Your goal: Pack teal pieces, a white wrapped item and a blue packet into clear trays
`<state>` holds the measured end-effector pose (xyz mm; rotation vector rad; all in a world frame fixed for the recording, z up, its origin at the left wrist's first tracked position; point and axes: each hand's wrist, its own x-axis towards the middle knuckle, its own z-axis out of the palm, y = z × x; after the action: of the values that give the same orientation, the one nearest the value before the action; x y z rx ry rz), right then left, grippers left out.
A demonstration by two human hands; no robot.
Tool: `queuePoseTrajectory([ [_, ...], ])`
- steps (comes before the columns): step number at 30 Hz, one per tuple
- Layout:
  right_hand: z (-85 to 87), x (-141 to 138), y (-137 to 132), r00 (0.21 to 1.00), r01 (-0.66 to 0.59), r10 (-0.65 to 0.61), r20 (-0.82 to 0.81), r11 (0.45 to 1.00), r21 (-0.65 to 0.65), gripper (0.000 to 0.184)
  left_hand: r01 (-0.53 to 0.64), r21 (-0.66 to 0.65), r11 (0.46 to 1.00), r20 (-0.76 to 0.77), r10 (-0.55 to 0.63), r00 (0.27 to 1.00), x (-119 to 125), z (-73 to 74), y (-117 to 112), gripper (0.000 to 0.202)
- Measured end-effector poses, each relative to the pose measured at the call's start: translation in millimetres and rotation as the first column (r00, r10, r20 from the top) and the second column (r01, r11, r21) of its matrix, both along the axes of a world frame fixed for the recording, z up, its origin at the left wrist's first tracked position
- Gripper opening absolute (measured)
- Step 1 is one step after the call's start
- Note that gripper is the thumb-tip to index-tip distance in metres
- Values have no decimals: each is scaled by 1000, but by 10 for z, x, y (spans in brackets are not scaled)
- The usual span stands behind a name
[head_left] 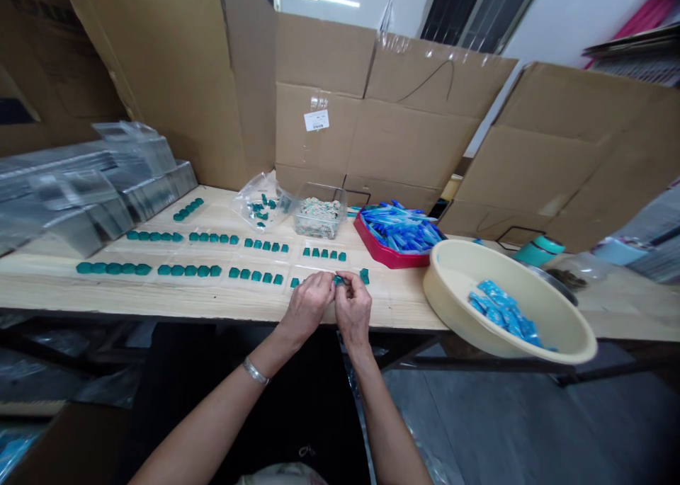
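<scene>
My left hand (308, 304) and my right hand (353, 306) meet over the front edge of a pale wooden table (396, 297). Their fingertips pinch a small teal piece (338, 280) between them. Just past my right fingers stands a loose teal piece (364, 276). Rows of similar teal pieces (185, 270) lie on thin transparent plastic sheets (324, 262) to the left of my hands. The nearest row runs up to my left fingers, and its end is partly hidden behind them.
A transparent bag of teal pieces (260, 202) and a transparent tub of mixed pieces (319, 212) stand at the back. To the right are a red tray of blue packets (390, 234) and a beige basin (510, 304) overhanging the table edge. Transparent trays (90, 195) are stacked at left; cardboard sheets (372, 117) stand behind.
</scene>
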<state>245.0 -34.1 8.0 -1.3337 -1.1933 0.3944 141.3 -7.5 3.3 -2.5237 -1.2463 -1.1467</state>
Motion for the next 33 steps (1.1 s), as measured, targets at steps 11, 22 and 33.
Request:
queuePoseTrajectory([
  [11,46,408,-41,837,-398,319,-444,912,-97,23,189,66,980,91,-194,977,-27,-60,46,16],
  [22,-21,680,-212,898,-378,350,-265,924,-61,18,384,-349,855,467,-197,862,101,-45,-62,14],
  [33,-143,1240,74,798,-150,165,580,986,-75,19,422,-783,456,541,165,825,-51,84,-177,38],
])
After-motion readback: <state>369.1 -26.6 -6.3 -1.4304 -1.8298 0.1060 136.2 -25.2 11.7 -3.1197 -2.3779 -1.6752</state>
